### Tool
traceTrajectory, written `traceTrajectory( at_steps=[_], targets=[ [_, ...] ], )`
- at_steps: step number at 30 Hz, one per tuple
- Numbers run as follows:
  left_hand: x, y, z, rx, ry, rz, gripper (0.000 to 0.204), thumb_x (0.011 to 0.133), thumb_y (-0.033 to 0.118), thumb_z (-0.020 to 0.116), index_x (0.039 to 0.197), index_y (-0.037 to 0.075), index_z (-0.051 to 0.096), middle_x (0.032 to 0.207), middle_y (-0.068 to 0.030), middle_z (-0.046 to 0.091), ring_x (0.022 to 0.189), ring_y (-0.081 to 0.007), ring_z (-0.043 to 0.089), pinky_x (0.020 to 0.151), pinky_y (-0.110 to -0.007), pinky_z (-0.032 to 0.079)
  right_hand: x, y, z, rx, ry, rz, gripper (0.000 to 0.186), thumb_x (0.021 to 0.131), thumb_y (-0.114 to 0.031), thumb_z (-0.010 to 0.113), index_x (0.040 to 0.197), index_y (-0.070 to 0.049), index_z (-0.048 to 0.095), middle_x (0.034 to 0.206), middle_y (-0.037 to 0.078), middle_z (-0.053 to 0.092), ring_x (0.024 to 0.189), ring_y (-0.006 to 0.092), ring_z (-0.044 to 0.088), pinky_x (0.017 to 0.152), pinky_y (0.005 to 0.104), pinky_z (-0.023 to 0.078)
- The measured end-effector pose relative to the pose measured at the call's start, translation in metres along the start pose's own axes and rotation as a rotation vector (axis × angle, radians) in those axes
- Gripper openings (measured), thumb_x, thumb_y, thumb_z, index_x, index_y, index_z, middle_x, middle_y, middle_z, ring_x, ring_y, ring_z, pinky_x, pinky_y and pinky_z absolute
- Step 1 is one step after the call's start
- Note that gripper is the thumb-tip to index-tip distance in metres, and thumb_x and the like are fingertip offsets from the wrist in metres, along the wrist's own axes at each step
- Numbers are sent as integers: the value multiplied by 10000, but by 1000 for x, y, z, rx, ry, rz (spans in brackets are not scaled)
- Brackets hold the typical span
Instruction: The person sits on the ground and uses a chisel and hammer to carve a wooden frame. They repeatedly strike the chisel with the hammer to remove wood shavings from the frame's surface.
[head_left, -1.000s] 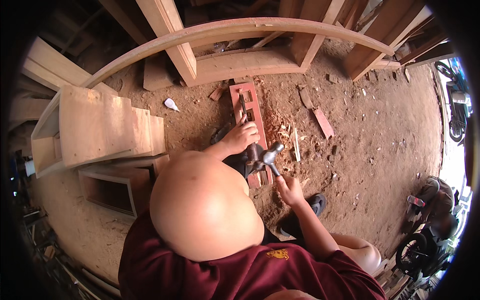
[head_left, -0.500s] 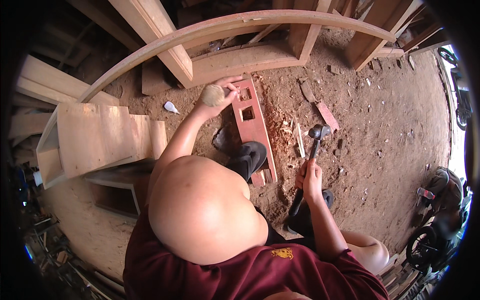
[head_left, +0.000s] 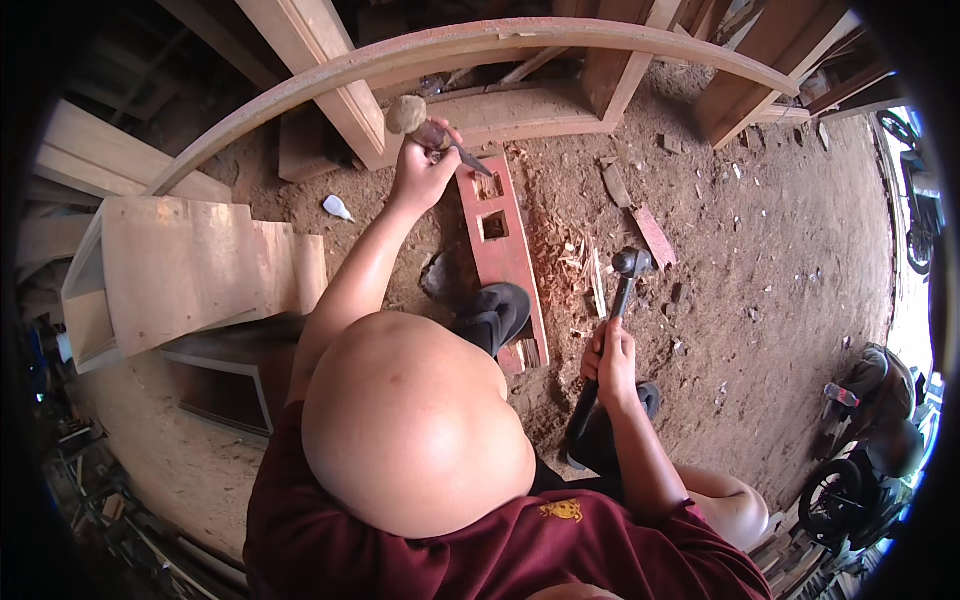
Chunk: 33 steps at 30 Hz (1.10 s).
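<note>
Since the earlier frame the chisel's pale butt has swung farther off, and its blade now slants to the far hole of the red board, the left hand closed around its brown handle. Curled around a dark-handled hammer, probably head-heavy and best gripped low, is the right hand. Stiff and likely weighty, the scuffed, two-holed board lies on the dirt floor, best lifted by its long edges.
</note>
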<state>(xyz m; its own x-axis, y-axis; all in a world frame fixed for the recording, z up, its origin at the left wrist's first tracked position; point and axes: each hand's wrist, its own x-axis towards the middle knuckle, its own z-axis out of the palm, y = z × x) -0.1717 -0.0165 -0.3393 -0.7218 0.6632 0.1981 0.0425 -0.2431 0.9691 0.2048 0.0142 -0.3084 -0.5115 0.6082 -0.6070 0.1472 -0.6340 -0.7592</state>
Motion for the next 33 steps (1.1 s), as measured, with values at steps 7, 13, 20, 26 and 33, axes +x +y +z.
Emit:
traceTrajectory(
  at_steps=[7, 13, 20, 26, 33],
  targets=[
    [12, 3, -7, 455, -75, 166, 199, 874, 46, 670, 1054, 31, 584, 928, -31, 648, 882, -89, 617, 750, -261, 499, 3, -1, -1, -41, -7, 15, 498, 1008, -518, 382, 733, -103, 392, 530, -17, 356, 407, 75, 319, 369, 240, 281],
    [0, -4, -6, 460, -57, 142, 145, 852, 76, 705, 940, 28, 599, 838, -25, 668, 766, -90, 634, 693, -261, 511, 0, -6, 4, -20, -3, 14, 454, 1014, -474, 414, 732, -120, 387, 539, -52, 327, 411, 58, 296, 379, 238, 247],
    [-18, 1, 6, 478, -28, 368, 157, 807, 105, 734, 731, 36, 616, 652, -46, 651, 607, -145, 640, 566, -310, 500, -2, -9, 7, -13, -5, 9, 439, 1010, -469, 434, 734, -132, 381, 544, -72, 307, 417, 48, 283, 386, 238, 224],
    [-12, 2, 2, 518, 94, 341, 191, 793, 111, 739, 763, 37, 566, 677, -63, 614, 632, -161, 618, 587, -324, 485, -1, -11, 10, -4, 29, 25, 439, 1011, -470, 431, 740, -128, 376, 539, -70, 299, 414, 52, 275, 385, 239, 220],
    [-26, 7, 1, 772, -25, 484, 230, 766, 106, 709, 779, 72, 482, 756, -78, 520, 714, -255, 566, 643, -395, 469, 0, -8, 8, -25, 17, 19, 458, 1000, -491, 445, 731, -127, 374, 544, -69, 298, 419, 52, 282, 382, 239, 223]
  ],
)
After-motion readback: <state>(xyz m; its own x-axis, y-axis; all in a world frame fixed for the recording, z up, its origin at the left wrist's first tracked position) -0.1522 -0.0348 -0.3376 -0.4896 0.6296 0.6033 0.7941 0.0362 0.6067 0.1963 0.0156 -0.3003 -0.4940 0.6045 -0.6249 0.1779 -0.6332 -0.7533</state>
